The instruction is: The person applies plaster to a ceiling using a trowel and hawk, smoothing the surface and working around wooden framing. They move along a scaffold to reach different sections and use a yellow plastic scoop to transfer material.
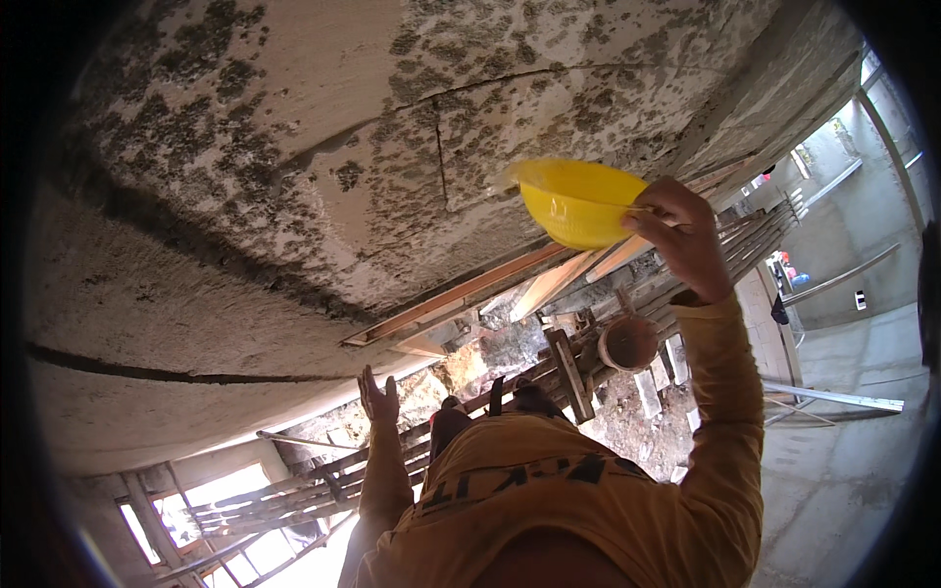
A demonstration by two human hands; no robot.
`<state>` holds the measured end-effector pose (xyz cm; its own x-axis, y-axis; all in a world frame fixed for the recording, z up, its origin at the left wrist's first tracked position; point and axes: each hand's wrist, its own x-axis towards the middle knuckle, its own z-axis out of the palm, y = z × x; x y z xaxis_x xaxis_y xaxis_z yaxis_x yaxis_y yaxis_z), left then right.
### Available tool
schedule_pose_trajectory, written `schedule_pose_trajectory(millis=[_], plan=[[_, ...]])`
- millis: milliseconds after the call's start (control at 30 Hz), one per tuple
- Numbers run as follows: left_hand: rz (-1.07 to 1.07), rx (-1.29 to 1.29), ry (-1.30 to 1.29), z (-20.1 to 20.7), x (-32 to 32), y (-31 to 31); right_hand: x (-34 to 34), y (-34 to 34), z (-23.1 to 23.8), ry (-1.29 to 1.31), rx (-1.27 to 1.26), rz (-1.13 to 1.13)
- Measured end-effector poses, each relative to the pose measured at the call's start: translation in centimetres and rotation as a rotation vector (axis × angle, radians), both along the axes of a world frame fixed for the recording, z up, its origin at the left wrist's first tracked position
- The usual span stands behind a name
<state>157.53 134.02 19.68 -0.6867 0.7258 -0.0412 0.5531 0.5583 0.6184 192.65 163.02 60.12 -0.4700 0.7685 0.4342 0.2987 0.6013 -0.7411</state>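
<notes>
My right hand (683, 230) is closed on the rim of a yellow plastic bowl (576, 204), thumb and fingers pinching its right edge. The bowl is raised and tilted in front of a rough cement wall (323, 186) with dark, blotchy patches. A pale blur shows at the bowl's left rim; what the bowl holds is hidden. My left hand (378, 397) is empty, fingers stretched out, close to the lower edge of the wall surface. Whether it touches the wall I cannot tell.
Below the bowl run wooden boards (549, 284) along the wall's foot. A round bucket (629, 343) hangs or stands beside scaffold poles (774, 235). Rubble (627, 416) lies far below. At lower left are more poles (304, 490); at right, a grey wall (843, 343).
</notes>
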Motion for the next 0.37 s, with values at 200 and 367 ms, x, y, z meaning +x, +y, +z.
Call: schedule_pose_trajectory(millis=[200, 367], plan=[[0.017, -0.005, -0.079, -1.6, 1.6, -1.0, 6.5, 1.7, -4.1, 0.009, 0.157, -0.243], [0.054, -0.087, -0.146, -5.9, 1.7, -7.7, 14.1, 0.6, -2.8, -0.166, 0.039, -0.359]])
